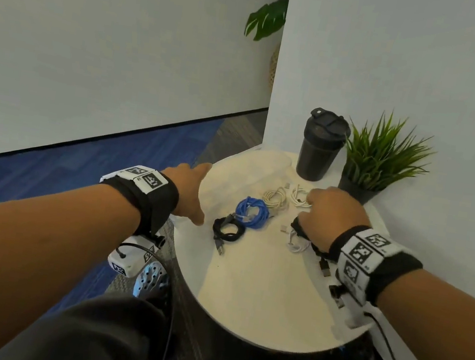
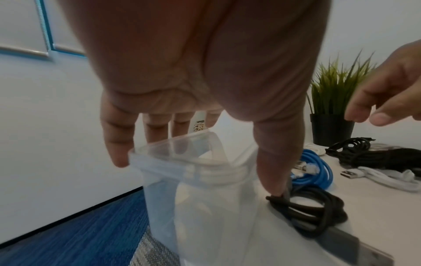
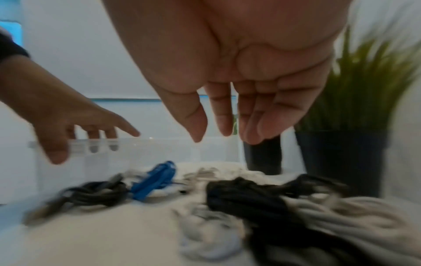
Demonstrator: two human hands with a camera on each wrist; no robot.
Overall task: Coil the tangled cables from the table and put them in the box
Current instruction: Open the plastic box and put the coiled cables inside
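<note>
On the round white table [image 1: 259,291] lie several coiled cables: a blue one [image 1: 251,212], a black one [image 1: 227,230], a beige one [image 1: 276,198] and a white one [image 1: 300,197]. A looser white cable [image 1: 297,244] and a black cable [image 1: 321,258] lie under my right wrist. A clear plastic box [image 2: 159,158] stands at the table's left edge. My left hand [image 1: 197,195] reaches over one end of it with straight fingers, its thumb [image 2: 271,171] down beside the black coil [image 2: 314,214]. My right hand [image 3: 224,133] hovers over the cables with its fingers hanging loose, and it holds nothing.
A black shaker bottle [image 1: 321,146] and a potted grass plant [image 1: 377,163] stand at the back of the table against the white wall. Blue carpet lies to the left, below the table's edge. The front half of the table top is bare.
</note>
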